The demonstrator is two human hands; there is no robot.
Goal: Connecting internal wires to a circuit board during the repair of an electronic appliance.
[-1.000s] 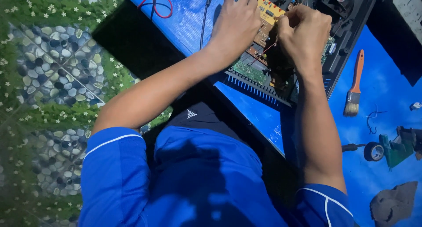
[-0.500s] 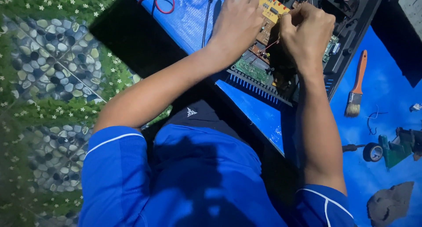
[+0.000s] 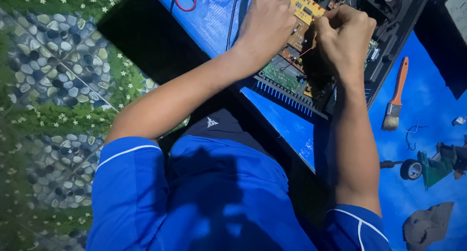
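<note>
An opened electronic device with circuit boards [image 3: 292,76] lies on a blue table [image 3: 287,129]. My left hand [image 3: 267,30] rests flat on the boards, fingers spread toward a yellow board [image 3: 305,5]. My right hand [image 3: 343,34] is closed in a fist just right of it, pinching a thin red wire [image 3: 304,54] that runs down to the boards. The black casing [image 3: 389,42] of the device surrounds the boards on the right.
A paintbrush with an orange handle [image 3: 395,98] lies right of the device. A roll of black tape [image 3: 411,169], a green part [image 3: 435,166] and a grey rag [image 3: 427,224] sit at the lower right. Red and black cables [image 3: 182,0] lie at the top. Pebble-patterned floor [image 3: 53,86] is at the left.
Both hands stay on the boards with only slight shifts. The right hand has moved a little upward.
</note>
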